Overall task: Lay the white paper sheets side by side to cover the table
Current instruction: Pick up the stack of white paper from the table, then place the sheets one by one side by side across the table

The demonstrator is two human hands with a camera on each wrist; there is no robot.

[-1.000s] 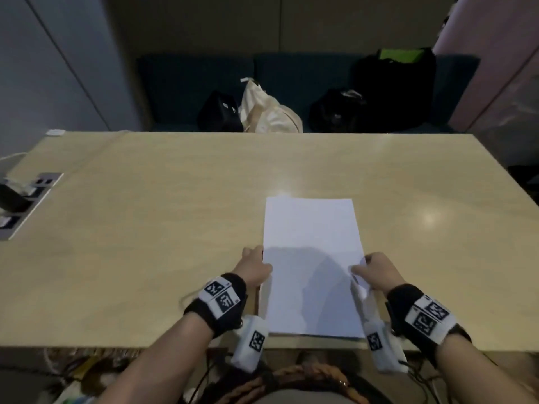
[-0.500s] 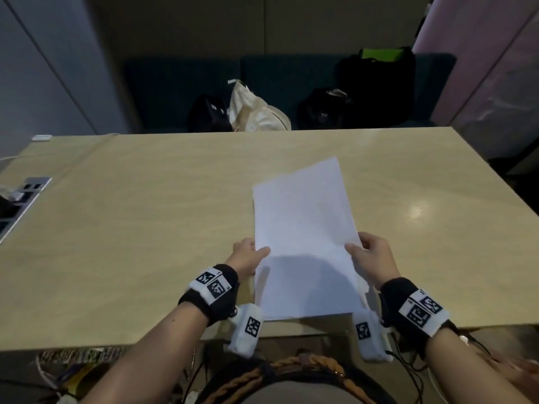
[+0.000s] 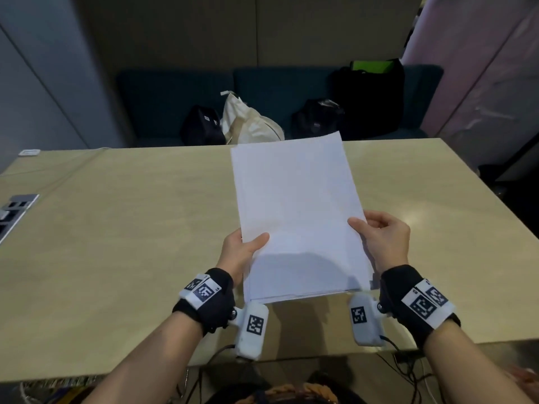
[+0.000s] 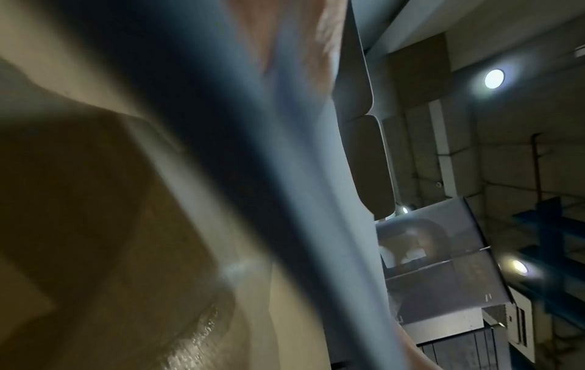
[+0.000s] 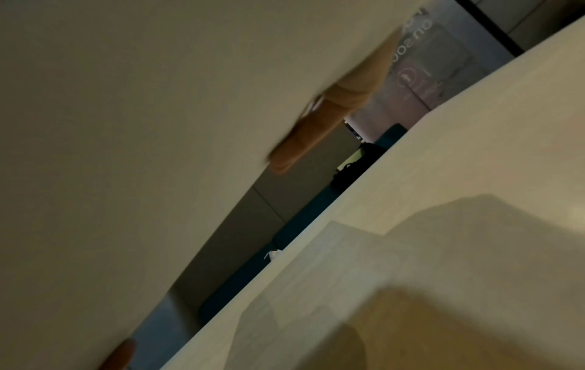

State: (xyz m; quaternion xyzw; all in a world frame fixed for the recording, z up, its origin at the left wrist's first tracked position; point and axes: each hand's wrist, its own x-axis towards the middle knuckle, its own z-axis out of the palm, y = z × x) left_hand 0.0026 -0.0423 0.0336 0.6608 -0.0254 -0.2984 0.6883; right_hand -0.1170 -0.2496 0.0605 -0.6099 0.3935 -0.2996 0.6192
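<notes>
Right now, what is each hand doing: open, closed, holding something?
Left hand: holds the stack of white paper sheets by its left edge.
Right hand: holds the same stack by its right edge.

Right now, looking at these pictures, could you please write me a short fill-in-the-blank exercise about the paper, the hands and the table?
1. The stack of white paper sheets is held by ____ hands.
2. The left hand lays its ____ on top of the stack.
3. The right hand grips the stack's ____ edge.
4. No sheet lies yet on the ____.

Missing words: both; thumb; right; table
</notes>
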